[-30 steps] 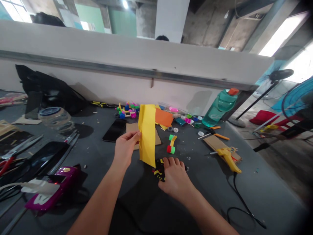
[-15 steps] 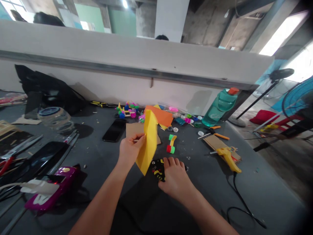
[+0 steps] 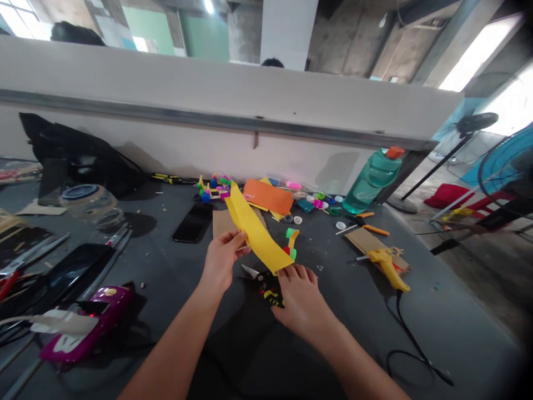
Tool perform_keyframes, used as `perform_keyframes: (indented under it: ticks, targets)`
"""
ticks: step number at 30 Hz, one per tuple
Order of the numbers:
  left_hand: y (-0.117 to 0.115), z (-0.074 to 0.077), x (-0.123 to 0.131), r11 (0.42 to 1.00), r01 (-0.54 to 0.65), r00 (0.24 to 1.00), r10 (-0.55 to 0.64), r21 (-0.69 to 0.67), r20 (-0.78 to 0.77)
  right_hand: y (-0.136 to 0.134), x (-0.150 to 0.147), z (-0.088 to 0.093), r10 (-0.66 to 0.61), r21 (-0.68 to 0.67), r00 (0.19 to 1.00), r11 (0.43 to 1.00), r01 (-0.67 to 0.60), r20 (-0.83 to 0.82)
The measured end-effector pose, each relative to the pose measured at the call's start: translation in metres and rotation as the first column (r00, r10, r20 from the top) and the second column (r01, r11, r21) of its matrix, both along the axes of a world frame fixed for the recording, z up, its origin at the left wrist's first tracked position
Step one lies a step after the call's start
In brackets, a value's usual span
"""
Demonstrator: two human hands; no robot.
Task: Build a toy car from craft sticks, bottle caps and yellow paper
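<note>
A strip of yellow paper is pinched at its left edge by my left hand, thumb against fingers. The strip slants down to the right, its lower end beside the fingertips of my right hand. That hand lies curled over the handles of black-and-yellow scissors, which rest on the table with a blade pointing left. Just beyond, a small piece made of green and red caps with a yellow strip is partly covered by the paper. Brown cardboard lies behind my left hand.
A black phone, orange paper and colourful cap pieces lie toward the partition. At right are a teal bottle and a yellow glue gun with its cord. A clear jar and purple power strip are at left.
The yellow paper has swung from nearly upright to a slant, its lower end now by my right fingers. The scissors' blade has come into view. My right hand stays over the handles.
</note>
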State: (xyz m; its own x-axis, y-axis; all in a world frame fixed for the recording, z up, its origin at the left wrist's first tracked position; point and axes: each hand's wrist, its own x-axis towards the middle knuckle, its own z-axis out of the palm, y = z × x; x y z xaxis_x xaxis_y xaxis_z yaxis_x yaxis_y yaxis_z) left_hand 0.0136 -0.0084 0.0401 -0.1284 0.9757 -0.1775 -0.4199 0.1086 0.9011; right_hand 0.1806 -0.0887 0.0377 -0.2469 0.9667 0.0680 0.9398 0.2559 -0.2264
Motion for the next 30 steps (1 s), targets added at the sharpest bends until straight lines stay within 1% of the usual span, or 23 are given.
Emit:
perform_keyframes:
  ticks: [1,3,4,6,8,9,11,12,13,14,15,16,17,18,19,21,23,26,30]
  targets:
    - [-0.001,-0.001,0.003,1.0,-0.002,1.0,0.002,-0.003,0.008,-0.001,0.0,0.005,-0.007,0.049,0.999,0.999,0.009,-0.042]
    - [-0.005,-0.002,0.01,1.0,-0.008,1.0,0.008,-0.011,0.004,-0.003,0.0,0.014,-0.004,0.17,0.984,0.985,0.036,-0.181]
    - [-0.007,-0.002,0.014,1.0,-0.007,1.0,0.007,-0.02,-0.006,-0.004,0.0,0.018,0.024,0.237,0.965,0.971,0.04,-0.259]
    - [-0.012,0.0,0.022,0.999,0.017,0.999,-0.018,-0.042,-0.027,-0.005,-0.001,0.023,0.143,0.366,0.922,0.931,-0.001,-0.36]
    - [-0.018,0.002,0.028,0.997,0.06,0.998,-0.061,-0.05,-0.022,-0.005,-0.002,0.022,0.255,0.455,0.896,0.888,-0.069,-0.362]
    - [-0.02,0.002,0.031,0.996,0.08,0.997,-0.081,-0.046,-0.017,-0.005,-0.001,0.021,0.28,0.484,0.892,0.871,-0.082,-0.353]
    - [-0.022,0.001,0.033,0.995,0.09,0.996,-0.091,-0.042,-0.018,-0.007,0.001,0.018,0.271,0.55,0.883,0.835,-0.018,-0.383]
    - [-0.022,0.0,0.034,0.996,0.081,0.996,-0.082,-0.046,-0.021,-0.009,0.002,0.017,0.277,0.59,0.868,0.807,0.023,-0.412]
    - [-0.02,-0.001,0.033,0.997,0.064,0.998,-0.065,-0.054,-0.023,-0.012,0.003,0.017,0.308,0.636,0.847,0.771,0.045,-0.433]
    - [-0.019,-0.003,0.033,0.997,0.047,0.999,-0.049,-0.066,-0.019,-0.014,0.003,0.016,0.363,0.678,0.829,0.735,0.026,-0.426]
    - [-0.018,-0.004,0.032,0.996,0.035,0.999,-0.036,-0.081,-0.01,-0.015,0.002,0.016,0.427,0.706,0.817,0.707,-0.034,-0.388]
    - [-0.017,-0.005,0.032,0.995,0.027,1.0,-0.027,-0.095,0.005,-0.016,0.001,0.016,0.476,0.712,0.812,0.693,-0.111,-0.338]
    - [-0.017,-0.005,0.032,0.994,0.026,0.999,-0.023,-0.103,0.026,-0.015,-0.001,0.016,0.492,0.694,0.819,0.7,-0.171,-0.295]
    - [-0.018,-0.004,0.033,0.994,0.033,0.998,-0.027,-0.104,0.056,-0.012,-0.003,0.015,0.469,0.663,0.841,0.724,-0.19,-0.27]
    - [-0.02,-0.003,0.034,0.994,0.052,0.995,-0.043,-0.1,0.092,-0.008,-0.004,0.014,0.415,0.632,0.871,0.756,-0.169,-0.263]
    - [-0.026,0.0,0.039,0.989,0.121,0.98,-0.106,-0.083,0.169,0.002,-0.004,0.01,0.27,0.575,0.923,0.815,-0.066,-0.276]
    - [-0.034,0.001,0.046,0.975,0.21,0.956,-0.19,-0.073,0.221,0.012,0.0,0.005,0.16,0.528,0.949,0.849,0.008,-0.272]
    - [-0.042,0.0,0.053,0.95,0.3,0.93,-0.271,-0.083,0.249,0.019,0.007,0.0,0.088,0.487,0.965,0.872,0.045,-0.246]
    - [-0.042,0.002,0.051,0.932,0.351,0.912,-0.317,-0.092,0.26,0.02,0.013,0.0,0.109,0.499,0.966,0.866,0.024,-0.235]
